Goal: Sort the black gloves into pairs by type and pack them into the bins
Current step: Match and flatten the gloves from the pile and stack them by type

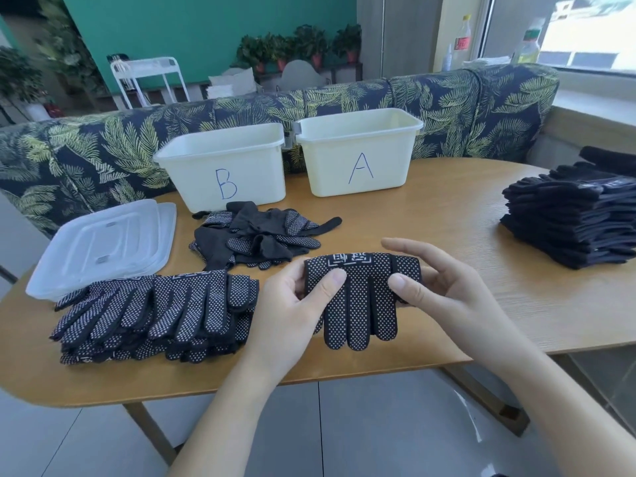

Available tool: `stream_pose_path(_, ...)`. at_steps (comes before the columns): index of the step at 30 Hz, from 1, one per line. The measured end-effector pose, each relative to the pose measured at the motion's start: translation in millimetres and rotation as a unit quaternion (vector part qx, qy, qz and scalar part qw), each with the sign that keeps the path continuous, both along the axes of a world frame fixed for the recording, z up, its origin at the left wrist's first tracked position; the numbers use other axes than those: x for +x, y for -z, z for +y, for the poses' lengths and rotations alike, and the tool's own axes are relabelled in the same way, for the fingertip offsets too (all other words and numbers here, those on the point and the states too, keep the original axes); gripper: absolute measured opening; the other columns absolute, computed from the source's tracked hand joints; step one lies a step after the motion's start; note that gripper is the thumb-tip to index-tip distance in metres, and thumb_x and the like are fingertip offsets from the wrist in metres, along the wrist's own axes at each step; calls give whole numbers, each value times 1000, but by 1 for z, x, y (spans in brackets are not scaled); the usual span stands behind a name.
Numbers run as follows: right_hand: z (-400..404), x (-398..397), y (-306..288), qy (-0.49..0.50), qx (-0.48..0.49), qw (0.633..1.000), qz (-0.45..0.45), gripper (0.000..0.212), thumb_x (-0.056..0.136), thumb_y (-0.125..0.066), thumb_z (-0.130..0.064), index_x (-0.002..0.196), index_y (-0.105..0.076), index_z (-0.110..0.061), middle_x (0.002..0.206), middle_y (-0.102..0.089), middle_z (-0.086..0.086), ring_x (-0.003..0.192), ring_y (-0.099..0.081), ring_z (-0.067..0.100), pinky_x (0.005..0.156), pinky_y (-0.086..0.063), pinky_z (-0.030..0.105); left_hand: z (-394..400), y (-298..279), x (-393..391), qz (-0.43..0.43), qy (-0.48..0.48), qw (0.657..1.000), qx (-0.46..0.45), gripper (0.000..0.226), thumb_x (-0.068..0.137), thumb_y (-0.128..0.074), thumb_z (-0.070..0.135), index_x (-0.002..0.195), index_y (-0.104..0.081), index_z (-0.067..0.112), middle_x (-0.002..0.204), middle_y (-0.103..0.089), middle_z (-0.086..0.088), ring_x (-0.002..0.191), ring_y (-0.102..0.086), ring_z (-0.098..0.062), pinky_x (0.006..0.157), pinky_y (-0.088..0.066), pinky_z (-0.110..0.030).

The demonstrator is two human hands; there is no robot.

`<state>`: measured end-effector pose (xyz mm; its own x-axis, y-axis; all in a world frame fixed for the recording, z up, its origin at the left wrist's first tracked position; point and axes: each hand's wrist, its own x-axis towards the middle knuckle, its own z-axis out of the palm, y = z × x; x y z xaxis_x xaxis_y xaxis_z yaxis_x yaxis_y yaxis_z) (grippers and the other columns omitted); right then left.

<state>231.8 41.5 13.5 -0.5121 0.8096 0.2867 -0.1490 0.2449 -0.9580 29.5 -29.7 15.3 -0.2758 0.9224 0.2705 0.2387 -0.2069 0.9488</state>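
Black dotted glove (361,297) was held over the table's (464,215) near edge, cuff folded away, fingers hanging toward the person. Left hand (292,304) pinched its left side, thumb on top; right hand (437,284) pinched the right side, other fingers extended. Bins B (223,166) and A (358,153) showed no gloves from this angle. Dotted stack (155,311), loose heap (261,235) and plain stack (568,222) remained unpacked; judged early.

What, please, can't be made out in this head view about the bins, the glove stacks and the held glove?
- Insides of white plastic bin B and white plastic bin A: hidden by their front walls.
- Neat stack of black gloves: cut off by the right edge.
- Held dotted black glove: single or a pair, unclear; both hands cover its sides.
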Motion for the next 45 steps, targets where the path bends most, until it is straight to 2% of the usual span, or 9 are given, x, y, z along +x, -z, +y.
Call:
stream_pose_path(5, -16, -18, 4, 27, 14, 999, 14, 32, 93, -61, -9, 123, -70, -19, 98, -79, 6, 83, -75, 16, 73, -60, 25, -18, 0, -5, -23, -32, 999, -15, 17, 95, -69, 24, 112, -68, 22, 99, -78, 4, 93, -75, -13, 80, -62, -37)
stream_pose_path(9, -24, -39, 6, 26, 20, 999, 7, 25, 92, -62, -14, 112, -76, -21, 104, -78, 3, 93, -75, 20, 75, -62, 31, -39, 6, -15, -24, -75, 997, -3, 42, 90, -73, 44, 126, -53, 47, 103, -77, 6, 96, -74, -18, 90, -58, -52)
stream_pose_path(14, -34, -66, 1, 39, 24, 999, 5, 24, 93, -63, -14, 112, -76, -22, 103, -78, 0, 91, -74, 17, 74, -63, 32, -68, 10, -28, -2, -84, 995, 59, 34, 92, -69, 28, 123, -57, 35, 117, -71, 8, 114, -67, -17, 102, -51, -47)
stream_pose_path(24, -59, -148, -28, -30, 51, 998, -36, 43, 81, -80, -28, 123, -71, -29, 108, -77, -7, 101, -73, 14, 89, -59, 34, -100, -16, -88, 55, -267, 958, 84, 30, 91, -74, 16, 113, -71, 37, 114, -69, 29, 115, -62, 4, 105, -50, -38)
stream_pose_path(28, -63, -199, -44, -17, 122, 986, -108, 42, 85, -80, -36, 126, -69, -36, 74, -73, -20, 68, -69, 5, 78, -60, 29, -111, -32, -129, 74, -350, 931, 72, 27, 88, -77, 26, 105, -71, 46, 102, -70, 33, 104, -63, 12, 101, -50, -28)
stream_pose_path(31, -65, -238, -51, -17, 148, 977, -150, 40, 89, -76, -38, 128, -67, -34, 44, -53, -23, 54, -61, 2, 55, -42, 9, -118, -40, -160, 96, -381, 919, 37, 24, 88, -77, 29, 104, -70, 47, 93, -67, 35, 87, -61, 16, 91, -50, -20)
stream_pose_path(36, -68, -287, -47, -19, 142, 973, -183, 45, 89, -76, -38, 131, -66, -29, 67, -72, -10, 64, -72, 4, 60, -49, 9, -122, -46, -204, 140, -403, 904, -29, 28, 91, -75, 28, 118, -73, 34, 105, -68, 20, 85, -59, -3, 74, -38, 3)
stream_pose_path(41, -66, -309, -39, -4, 144, 963, -228, 45, 90, -76, -36, 132, -65, -24, 72, -72, -1, 60, -70, 5, 56, -47, 8, -116, -41, -226, 167, -384, 905, -70, 30, 92, -74, 29, 122, -73, 30, 111, -73, 8, 67, -54, -3, 68, -40, -7)
stream_pose_path(45, -67, -314, -33, 3, 171, 947, -270, 41, 91, -74, -35, 129, -65, -25, 74, -69, -3, 54, -65, 0, 51, -41, 6, -114, -28, -233, 195, -368, 905, -83, 31, 92, -74, 27, 123, -73, 26, 113, -73, 6, 90, -64, -12, 85, -42, -15)
